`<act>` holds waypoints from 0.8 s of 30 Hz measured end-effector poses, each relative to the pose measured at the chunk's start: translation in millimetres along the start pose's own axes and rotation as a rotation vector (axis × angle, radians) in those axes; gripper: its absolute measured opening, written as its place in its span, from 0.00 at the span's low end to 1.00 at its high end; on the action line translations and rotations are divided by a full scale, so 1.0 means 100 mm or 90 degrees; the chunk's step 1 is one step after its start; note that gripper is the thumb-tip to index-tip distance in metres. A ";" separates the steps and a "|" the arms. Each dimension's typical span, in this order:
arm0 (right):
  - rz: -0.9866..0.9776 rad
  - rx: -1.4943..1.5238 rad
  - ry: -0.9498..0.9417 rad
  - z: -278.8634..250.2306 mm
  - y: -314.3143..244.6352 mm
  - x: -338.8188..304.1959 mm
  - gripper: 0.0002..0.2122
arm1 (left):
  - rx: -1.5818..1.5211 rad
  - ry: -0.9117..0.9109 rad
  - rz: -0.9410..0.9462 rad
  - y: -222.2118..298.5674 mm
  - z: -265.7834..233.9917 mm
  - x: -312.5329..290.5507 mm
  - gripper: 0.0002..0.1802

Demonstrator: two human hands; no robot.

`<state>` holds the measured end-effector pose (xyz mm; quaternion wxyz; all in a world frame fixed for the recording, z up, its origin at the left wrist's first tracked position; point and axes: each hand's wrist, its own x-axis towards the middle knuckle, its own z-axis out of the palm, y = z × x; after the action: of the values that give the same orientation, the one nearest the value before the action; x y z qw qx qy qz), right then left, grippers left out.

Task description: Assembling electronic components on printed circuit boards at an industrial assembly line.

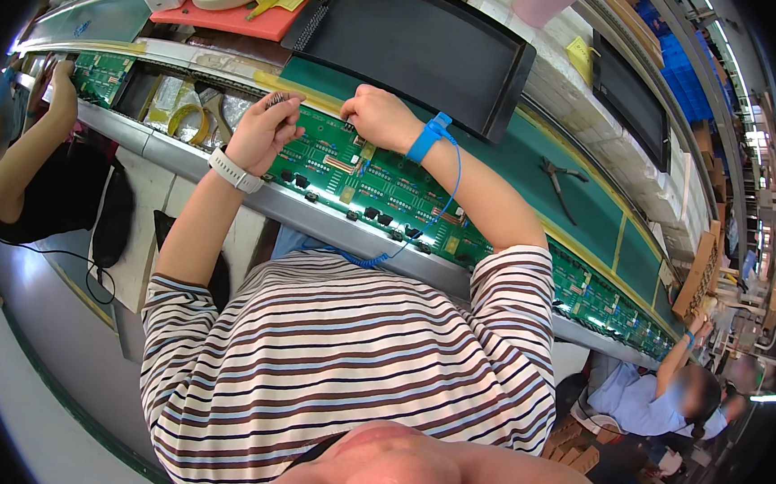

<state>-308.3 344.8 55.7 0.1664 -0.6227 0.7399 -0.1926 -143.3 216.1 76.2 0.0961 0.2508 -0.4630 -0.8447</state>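
Observation:
A green circuit board (396,187) with many small parts soldered or set into it lies on the rail in front of me. Over its far left corner, my left hand (265,134) is closed around a little bunch of small dark components (277,100) with thin leads. My right hand (383,118) rests at the board's far edge, fingertips pinched together and pointing down at it. What those fingertips hold, if anything, is hidden. A blue wrist strap (429,137) with a coiled cord circles my right wrist.
Beyond the board stands a black tray (411,46). Pliers (561,184) lie on the green mat to the right. Left of my hands are a yellow tape roll (187,124) and a brush (214,113). More boards (613,304) line the rail; co-workers sit at both sides.

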 end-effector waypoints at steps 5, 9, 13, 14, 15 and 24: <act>0.002 -0.016 0.059 0.08 -0.04 -0.04 0.09 | 0.027 -0.013 0.041 -0.04 -0.04 0.03 0.13; -0.010 -0.022 0.070 0.08 -0.02 -0.03 0.09 | 0.030 -0.015 0.053 -0.01 0.03 0.03 0.13; -0.006 -0.016 0.076 0.10 -0.04 -0.02 0.09 | 0.086 -0.014 0.061 0.03 0.06 0.06 0.16; 0.002 -0.013 0.074 0.10 -0.04 -0.03 0.08 | 0.099 -0.014 0.062 0.03 0.06 0.06 0.18; 0.005 -0.013 0.073 0.10 -0.05 -0.04 0.08 | 0.098 -0.016 0.060 0.03 0.07 0.07 0.18; -0.018 0.235 0.143 -0.02 -0.31 -0.07 0.08 | 0.109 -0.020 0.096 -0.07 0.13 0.15 0.23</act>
<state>-281.5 347.3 73.2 0.1911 -0.5668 0.6971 -0.3954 -162.6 223.6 71.7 0.1304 0.2091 -0.5528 -0.7961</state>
